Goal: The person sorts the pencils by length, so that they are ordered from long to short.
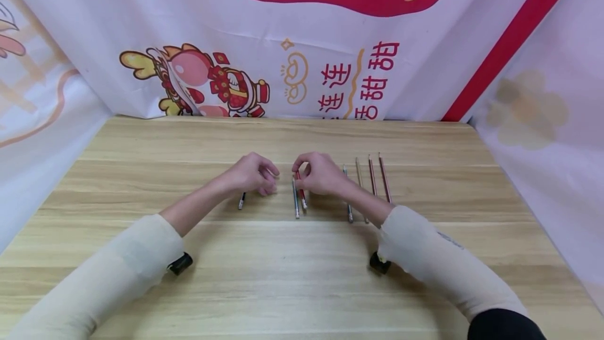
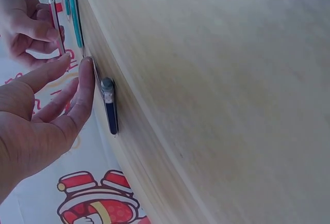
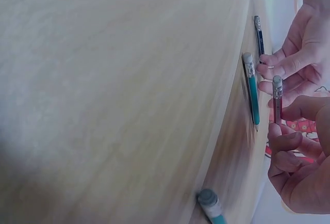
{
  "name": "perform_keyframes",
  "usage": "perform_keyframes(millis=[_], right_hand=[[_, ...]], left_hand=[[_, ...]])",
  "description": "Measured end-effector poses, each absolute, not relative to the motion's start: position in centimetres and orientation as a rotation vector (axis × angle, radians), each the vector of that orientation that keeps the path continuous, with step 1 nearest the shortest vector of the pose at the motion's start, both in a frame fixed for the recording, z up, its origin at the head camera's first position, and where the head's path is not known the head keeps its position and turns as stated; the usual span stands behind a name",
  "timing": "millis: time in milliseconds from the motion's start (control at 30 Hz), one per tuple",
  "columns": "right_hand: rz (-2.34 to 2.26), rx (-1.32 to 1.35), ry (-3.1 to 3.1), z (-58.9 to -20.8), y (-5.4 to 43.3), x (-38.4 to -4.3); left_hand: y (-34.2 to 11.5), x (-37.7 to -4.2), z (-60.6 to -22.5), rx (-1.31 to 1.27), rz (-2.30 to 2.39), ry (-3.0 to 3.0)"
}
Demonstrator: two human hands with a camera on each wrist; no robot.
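Observation:
My right hand (image 1: 322, 173) pinches a red pencil (image 1: 302, 196) between thumb and fingers. In the right wrist view this red pencil (image 3: 277, 99) stands up from the grip, its eraser end on top. Just left of it on the table lies a teal pencil (image 1: 295, 199). My left hand (image 1: 255, 173) hovers close by with nothing in its loosely bent fingers, thumb and fingertips apart. Beneath the left hand a dark blue pencil (image 2: 110, 108) lies on the table, and the hand covers much of it in the head view.
Right of my right hand several pencils lie spaced apart: another teal pencil (image 1: 347, 198), a tan pencil (image 1: 359, 172) and two dark red ones, partly behind my forearm. The wooden table (image 1: 283, 277) meets a printed cloth (image 1: 292, 20) at its back edge.

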State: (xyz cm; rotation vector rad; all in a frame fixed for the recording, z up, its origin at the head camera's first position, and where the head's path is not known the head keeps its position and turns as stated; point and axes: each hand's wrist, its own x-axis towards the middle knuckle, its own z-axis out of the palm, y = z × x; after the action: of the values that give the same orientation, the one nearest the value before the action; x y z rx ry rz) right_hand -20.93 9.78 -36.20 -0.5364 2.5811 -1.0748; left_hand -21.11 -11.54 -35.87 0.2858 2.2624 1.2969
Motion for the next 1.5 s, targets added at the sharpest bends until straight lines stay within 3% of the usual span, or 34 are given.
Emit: perform_keyframes(millis=[1500], right_hand=[[-1.133,-0.397,2.576,-36.0,15.3,-20.1]], left_hand=[[-7.0,-20.6,-36.8,0.458,1.126,2.478]])
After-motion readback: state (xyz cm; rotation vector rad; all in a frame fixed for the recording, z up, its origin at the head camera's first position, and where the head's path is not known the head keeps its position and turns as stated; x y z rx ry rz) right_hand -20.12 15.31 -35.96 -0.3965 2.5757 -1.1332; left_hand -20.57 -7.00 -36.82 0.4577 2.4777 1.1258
